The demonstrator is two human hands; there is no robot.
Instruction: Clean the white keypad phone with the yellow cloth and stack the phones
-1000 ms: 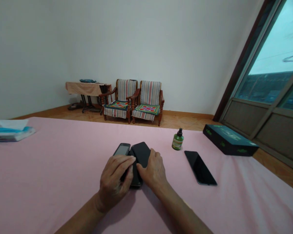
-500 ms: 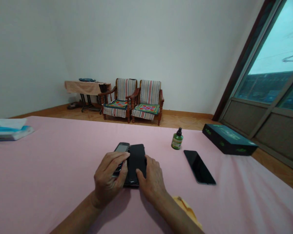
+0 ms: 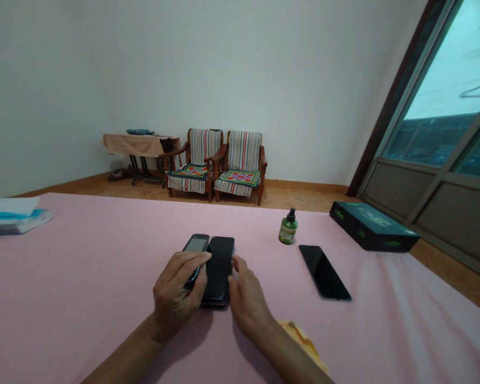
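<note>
My left hand is closed around a small silver-and-black mobile phone, its lower part hidden under my fingers. Against that phone's right side lies a black smartphone, stacked on another dark flat thing whose edge barely shows. My left fingertips reach the smartphone's left edge. Along its right edge rests my right hand, thumb and fingertips at the side, fingers slightly apart and not wrapped round anything. Beyond my right hand, a larger black tablet-like device lies flat on the pink cloth.
A green spray bottle stands behind the tablet-like device. At the right rear lies a flat black box. A yellow cloth sits partly under my right forearm. White-and-blue packet at far left; two wooden chairs beyond.
My right thumb has come off the black smartphone's top to its right edge. The smartphone now lies more squarely over the dark thing beneath. My left hand keeps its hold.
</note>
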